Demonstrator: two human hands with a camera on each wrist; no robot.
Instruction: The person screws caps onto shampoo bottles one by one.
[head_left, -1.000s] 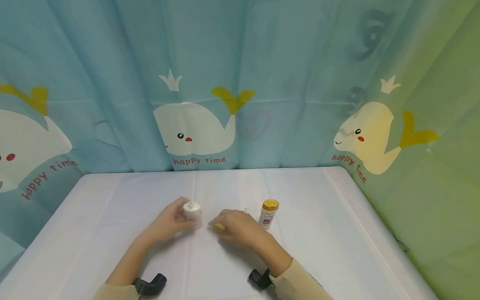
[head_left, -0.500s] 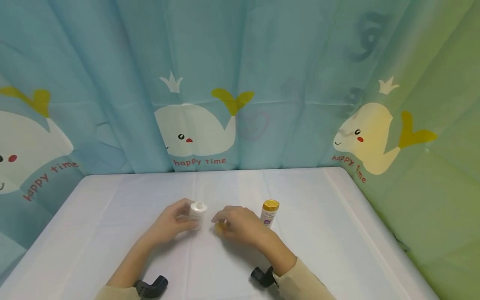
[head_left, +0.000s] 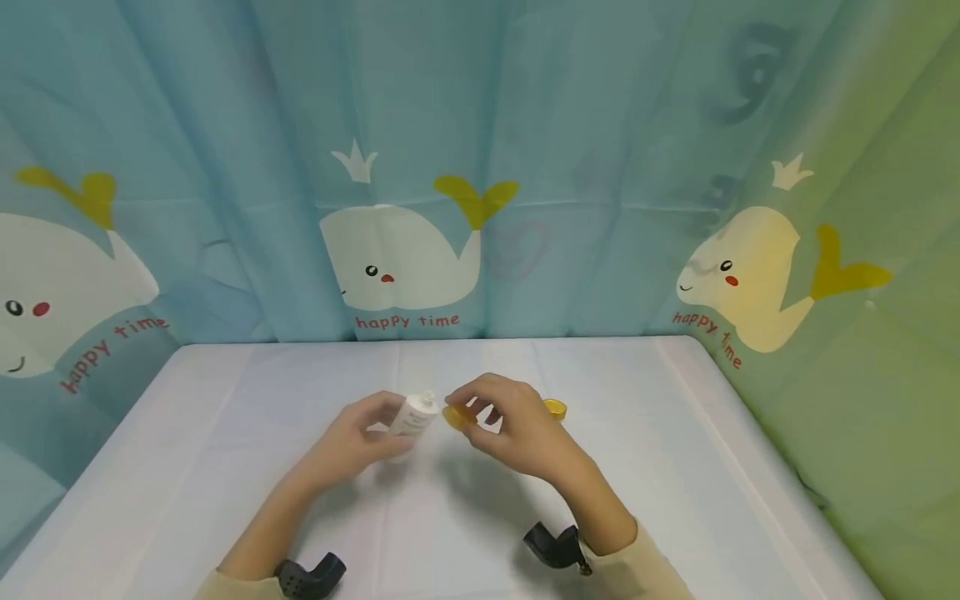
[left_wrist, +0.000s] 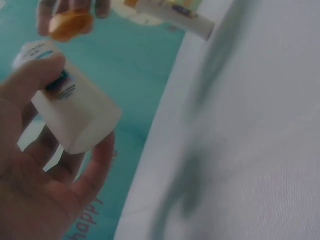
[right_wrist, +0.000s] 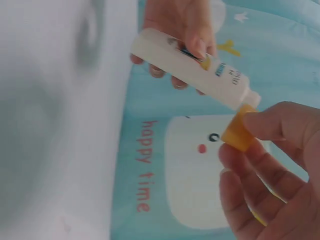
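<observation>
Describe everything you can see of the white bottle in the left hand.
The white bottle looks like smooth plastic, with rounded shoulders and a narrow, uncapped neck. Blue patches and blurred lettering are printed on it. The left hand grips it, tilted and seemingly off the white table, neck towards the yellow cap in the right hand; the head view shows a gap between them.

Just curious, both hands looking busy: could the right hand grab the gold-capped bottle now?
Probably not: the right hand pinches the yellow cap, which must likely be released first, though the gold-capped bottle stands close.
</observation>
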